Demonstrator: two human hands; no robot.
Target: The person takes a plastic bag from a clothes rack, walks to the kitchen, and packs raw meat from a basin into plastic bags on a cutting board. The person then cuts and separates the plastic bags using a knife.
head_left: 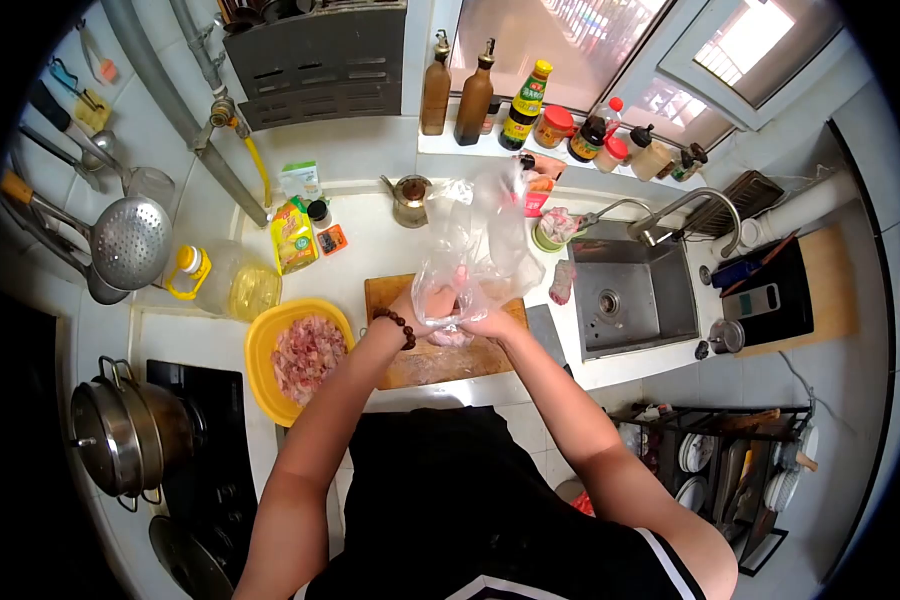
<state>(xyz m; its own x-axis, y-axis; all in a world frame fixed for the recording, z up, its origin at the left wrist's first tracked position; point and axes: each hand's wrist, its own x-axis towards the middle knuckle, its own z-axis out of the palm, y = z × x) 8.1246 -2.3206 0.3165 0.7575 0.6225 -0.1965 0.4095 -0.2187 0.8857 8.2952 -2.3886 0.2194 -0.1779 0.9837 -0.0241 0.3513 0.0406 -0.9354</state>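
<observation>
A clear plastic bag [485,235] stands puffed up over the wooden cutting board [400,372]. My left hand [433,303], with a beaded bracelet at the wrist, is closed on the bag's near left side; some fingers show through the film. On the near right side my right hand [484,323] grips the bag's edge, its fingertips partly hidden by plastic. A pale pink piece of meat [451,339] lies on the board just below both hands. Left of the board, a yellow basin [257,350] holds many cut pieces of raw meat [310,358].
A steel sink [635,290] is at the right, with a cloth-like roll [562,283] beside it. An oil jug [232,285] and seasoning packet [293,236] stand at the left. Behind the bag are a glass pot [410,202] and sauce bottles [526,105] on the sill.
</observation>
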